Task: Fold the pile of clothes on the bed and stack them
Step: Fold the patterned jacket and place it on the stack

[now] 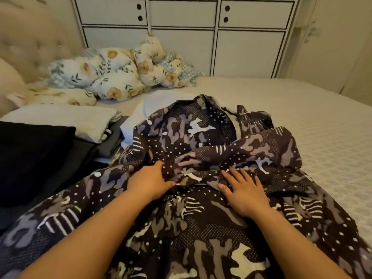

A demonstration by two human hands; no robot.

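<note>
My two hands are down on one large patterned garment (201,150), dark brown with grey camouflage blotches, white dots and white stripes, which lies rumpled across the near part of the bed (322,125) and spreads toward me over the near edge. My left hand (150,183) is on a raised fold of it near the middle; its fingers are tucked under the cloth, so I cannot tell how they are curled, though the thumb lies along the fold's edge. My right hand (244,191) lies flat just beside it, fingers (239,174) straight and a little spread, pressing the cloth and holding nothing. Under the far side of the garment shows one white cloth (161,103). To my left are dark folded clothes (30,158) in a low stack, how many I cannot count, with one pale cushion (66,119) resting partly on them. Further off, against the padded headboard (30,47), lies one bunched floral duvet (112,77). Behind the bed stands a white cabinet (183,27) showing six doors; its contents are hidden.
</note>
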